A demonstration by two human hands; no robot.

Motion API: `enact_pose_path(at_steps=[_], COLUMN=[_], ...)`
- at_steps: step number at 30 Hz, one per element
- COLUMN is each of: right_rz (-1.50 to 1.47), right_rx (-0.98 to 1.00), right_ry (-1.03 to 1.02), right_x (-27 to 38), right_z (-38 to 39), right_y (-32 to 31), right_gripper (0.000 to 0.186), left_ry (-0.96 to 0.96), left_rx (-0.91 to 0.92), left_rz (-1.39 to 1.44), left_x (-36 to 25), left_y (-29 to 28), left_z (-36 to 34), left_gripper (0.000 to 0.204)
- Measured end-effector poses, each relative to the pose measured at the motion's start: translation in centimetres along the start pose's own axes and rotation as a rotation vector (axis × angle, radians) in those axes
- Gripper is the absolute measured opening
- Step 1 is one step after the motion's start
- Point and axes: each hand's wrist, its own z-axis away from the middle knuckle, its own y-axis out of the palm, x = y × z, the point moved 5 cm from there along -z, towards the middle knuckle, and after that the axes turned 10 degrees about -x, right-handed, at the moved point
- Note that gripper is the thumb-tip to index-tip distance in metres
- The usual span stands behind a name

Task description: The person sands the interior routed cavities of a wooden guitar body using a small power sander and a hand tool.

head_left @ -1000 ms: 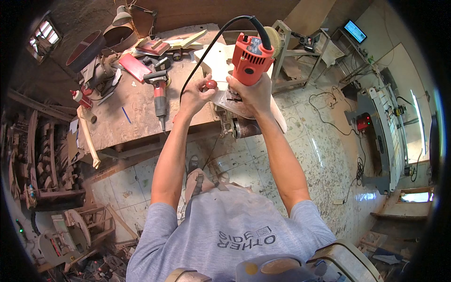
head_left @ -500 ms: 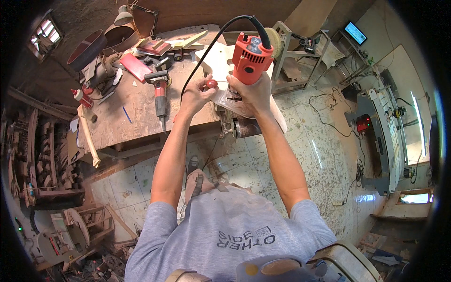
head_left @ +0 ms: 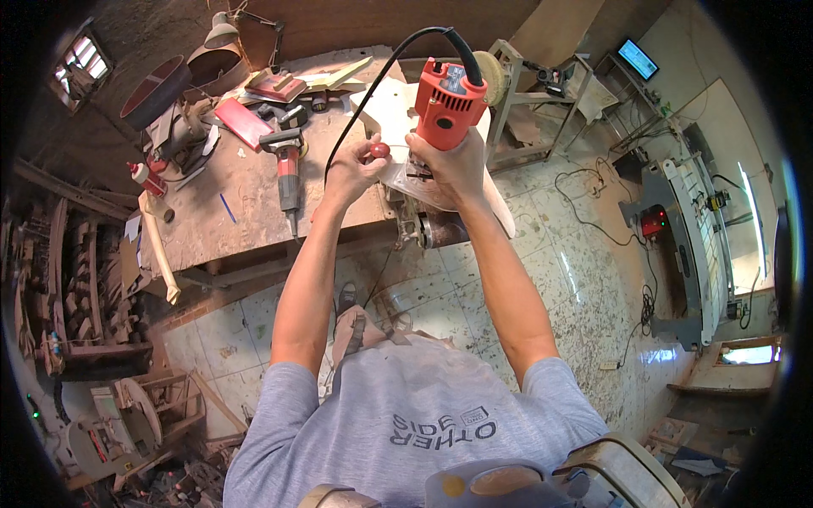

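Note:
A red electric router (head_left: 447, 108) with a black cord (head_left: 368, 100) stands on a pale, shaped wooden board (head_left: 498, 207) at the bench edge, its clear base plate (head_left: 405, 178) showing beneath. My right hand (head_left: 453, 169) is closed round the lower part of its body. My left hand (head_left: 356, 176) has thumb and fingers around the round red knob (head_left: 379, 150) beside the router. A red-and-grey angle grinder (head_left: 288, 182) lies on the bench just left of my left hand.
The worn bench (head_left: 220, 241) carries a red panel (head_left: 241, 120), wood offcuts, a red bottle (head_left: 148, 179) and a lamp (head_left: 220, 32). Right are a metal stand (head_left: 542, 106), floor cables, a screen (head_left: 638, 57) and a machine (head_left: 677, 245). A scrap-wood rack (head_left: 76, 288) stands left.
The router and my right hand have shifted very slightly to the left. My grip looks the same in both hands.

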Motion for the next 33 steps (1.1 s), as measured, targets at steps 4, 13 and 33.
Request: enact_pose_path(at_steps=[4, 13, 33], right_rz=[-0.026, 0.006, -0.033], right_rx=[-0.013, 0.018, 0.012], right_ry=[-0.021, 0.015, 0.012], right_x=[-0.5, 0.1, -0.1], right_z=[-0.1, -0.3, -1.1], right_y=[0.2, 0.2, 0.4], right_gripper=[0.032, 0.034, 0.034], left_ry=[0.007, 0.032, 0.069], left_rx=[-0.001, -0.015, -0.037], left_rz=[-0.043, 0.021, 0.032], left_x=[-0.3, 0.7, 1.1], left_y=[0.0, 0.2, 0.3], left_z=[0.0, -0.6, -1.4], left_gripper=[0.052, 0.049, 0.050])
